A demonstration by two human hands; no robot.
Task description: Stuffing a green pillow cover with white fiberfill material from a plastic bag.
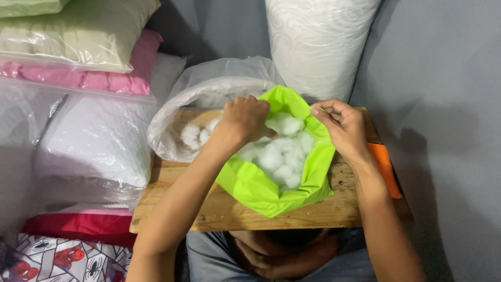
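Looking straight down at a small wooden table, both forearms reaching forward over its near edge. Left hand curled into a loose fist at the far-left rim of a lime green fabric cover, knuckles up, fingers closed around what looks like a clump of white stuffing, though hard to tell exactly how much is in the grip. Left wrist bent slightly down, forearm running diagonally from the near-left corner of the table up to the cover's mouth. Right hand on the far-right rim of the same cover, thumb and fingers pinched narrow on the green fabric edge, holding the opening apart; right forearm coming in steeply along the right edge of the table. Cover lying in the middle of the table, mouth open toward the far edge, its closed end near the front edge, white fluffy balls heaped inside. Clear plastic bag just beside it at the far-left corner, sagging open, a few more white tufts visible inside. Strip of something orange hanging along the right edge of the table. Tall white roll wrapped in plastic standing behind the far edge. Stack of bagged pillows off to the left, white, pink and pale green, with a red cushion lower down.
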